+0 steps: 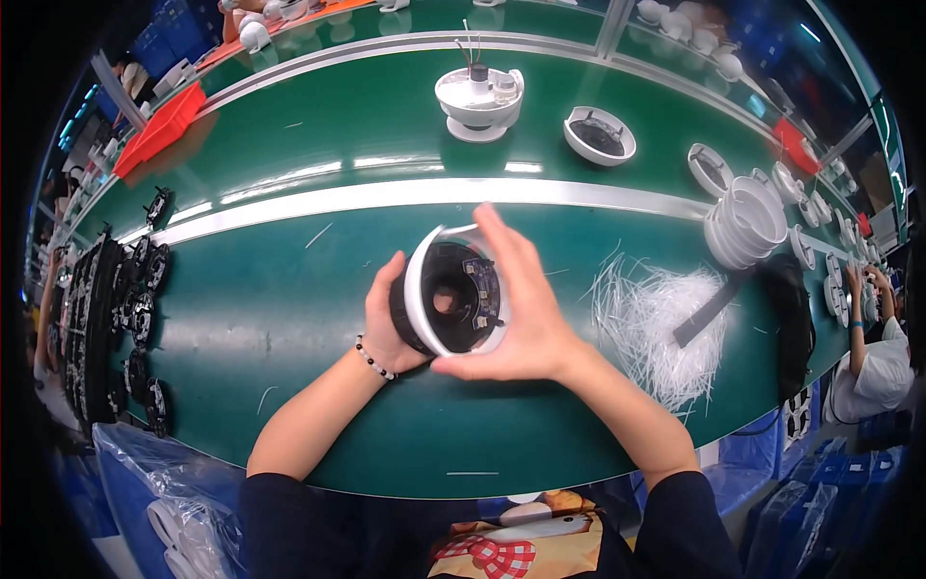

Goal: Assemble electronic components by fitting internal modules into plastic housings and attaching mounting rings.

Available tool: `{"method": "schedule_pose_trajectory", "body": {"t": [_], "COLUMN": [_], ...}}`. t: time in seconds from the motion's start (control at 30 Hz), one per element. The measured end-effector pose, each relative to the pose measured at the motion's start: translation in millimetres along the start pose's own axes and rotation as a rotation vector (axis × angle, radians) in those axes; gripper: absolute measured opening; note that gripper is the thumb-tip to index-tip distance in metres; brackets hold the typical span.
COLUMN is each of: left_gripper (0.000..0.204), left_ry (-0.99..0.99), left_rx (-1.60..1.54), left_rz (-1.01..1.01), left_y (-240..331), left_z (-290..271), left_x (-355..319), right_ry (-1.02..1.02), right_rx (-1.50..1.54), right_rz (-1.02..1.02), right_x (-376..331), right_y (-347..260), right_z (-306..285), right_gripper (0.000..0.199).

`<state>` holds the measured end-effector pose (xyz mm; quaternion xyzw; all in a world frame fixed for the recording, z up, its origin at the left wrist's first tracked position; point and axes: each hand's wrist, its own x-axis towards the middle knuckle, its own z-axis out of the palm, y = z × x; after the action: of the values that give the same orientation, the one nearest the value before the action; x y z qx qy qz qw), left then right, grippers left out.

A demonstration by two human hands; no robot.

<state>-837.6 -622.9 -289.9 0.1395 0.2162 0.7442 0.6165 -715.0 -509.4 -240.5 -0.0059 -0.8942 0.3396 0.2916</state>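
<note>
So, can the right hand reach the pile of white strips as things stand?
Probably yes: the white strips lie nearby with nothing visibly between, though the right hand must first release the white-rimmed housing.

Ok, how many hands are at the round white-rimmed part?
2. The left hand cups the left side of the round white-rimmed part, partly hidden behind it; the right hand spans the right side, slightly blurred.
</note>
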Motion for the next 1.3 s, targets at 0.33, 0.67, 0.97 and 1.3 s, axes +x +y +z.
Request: {"method": "schedule_pose_trajectory", "body": {"t": [0.33,0.67,0.97,1.3], "left_gripper": [0.059,0.072,0.059,0.046], "left_ry": [0.098,0.063,0.026,0.044], "left_rx": [0.062,0.066,-0.039,-0.031], "left_rz": [0.18,0.162,0.099,0.266], "left_y": [-3.5,0.0,26.3,40.0], "left_z": [7.0,3.2,9.0,5.1], "left_x": [-6.1,-9.7,-17.9,56.9], "right_ry": [0.054,-0.01,-0.103,0.111], "right_rx": [0.005,-0.113,-0.125,-0.309], "right_rz": [0.284,0.212,-0.034,-0.068], "right_x": [-3.8,4.4,22.5,11.3], "right_y": [-16.3,-18.0,-9.9,-4.3], "right_z": [30.7,35.7,38.2,4.9], "right_gripper": [0.114,0.117,0.11,0.102]}}
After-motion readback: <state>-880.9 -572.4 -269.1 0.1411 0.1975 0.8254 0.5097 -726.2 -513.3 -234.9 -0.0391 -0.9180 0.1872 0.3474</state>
